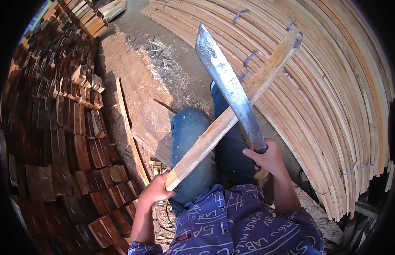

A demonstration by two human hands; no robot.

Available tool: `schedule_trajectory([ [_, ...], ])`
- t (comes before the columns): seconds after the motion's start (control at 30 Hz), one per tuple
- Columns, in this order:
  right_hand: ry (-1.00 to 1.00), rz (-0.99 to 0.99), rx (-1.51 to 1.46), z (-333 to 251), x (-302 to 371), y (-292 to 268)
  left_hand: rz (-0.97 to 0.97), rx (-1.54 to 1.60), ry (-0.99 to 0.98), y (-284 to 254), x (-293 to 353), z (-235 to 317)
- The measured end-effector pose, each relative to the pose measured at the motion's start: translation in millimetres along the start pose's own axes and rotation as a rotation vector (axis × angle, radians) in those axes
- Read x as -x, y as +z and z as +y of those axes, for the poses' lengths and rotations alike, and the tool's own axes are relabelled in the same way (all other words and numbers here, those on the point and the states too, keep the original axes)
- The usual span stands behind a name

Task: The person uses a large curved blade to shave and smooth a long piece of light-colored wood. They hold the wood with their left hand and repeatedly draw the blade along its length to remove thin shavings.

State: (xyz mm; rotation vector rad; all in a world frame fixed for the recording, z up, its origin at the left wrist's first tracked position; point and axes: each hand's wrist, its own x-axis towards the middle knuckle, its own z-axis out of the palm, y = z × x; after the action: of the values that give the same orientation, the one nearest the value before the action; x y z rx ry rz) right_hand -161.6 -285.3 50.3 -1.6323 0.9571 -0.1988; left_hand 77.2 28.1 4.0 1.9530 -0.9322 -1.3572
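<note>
My left hand point(156, 190) is closed round the near end of a long, rough wooden stick point(208, 143). The stick slants up to the right above my legs, its far end in front of the wood bundles. In my right hand point(268, 158) is the dark handle of a machete point(228, 80), the fingers wrapped round it. Its broad, worn blade points up and to the left, crossing in front of the stick near its middle. Whether the blade touches the stick, I cannot tell.
Stacked dark wood blocks point(78, 154) fill the left side. Long bundled wooden strips point(299, 97) curve along the right, tied with dark bands. Between them, a flat board point(152, 127), a thin wooden strip point(128, 127) and shavings point(157, 68) lie on the ground beyond my knees.
</note>
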Motion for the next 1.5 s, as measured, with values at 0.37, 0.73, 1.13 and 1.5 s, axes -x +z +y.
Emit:
schedule_trajectory([
  [0.37, -0.027, 0.073, -0.2, -48, -33, -17, 0.055, -0.004, 0.034, 5, -7, 3],
  [0.73, -0.086, 0.088, 0.371, -11, -12, 6, 0.021, 0.09, -0.038, 10, -2, 6],
  [1.13, 0.111, -0.133, 0.118, -26, 21, -31, 0.036, 0.142, -0.022, 14, -4, 4],
  [1.5, -0.267, 0.569, 0.376, -46, -7, -69, -0.016, 0.165, -0.054, 8, -2, 14],
])
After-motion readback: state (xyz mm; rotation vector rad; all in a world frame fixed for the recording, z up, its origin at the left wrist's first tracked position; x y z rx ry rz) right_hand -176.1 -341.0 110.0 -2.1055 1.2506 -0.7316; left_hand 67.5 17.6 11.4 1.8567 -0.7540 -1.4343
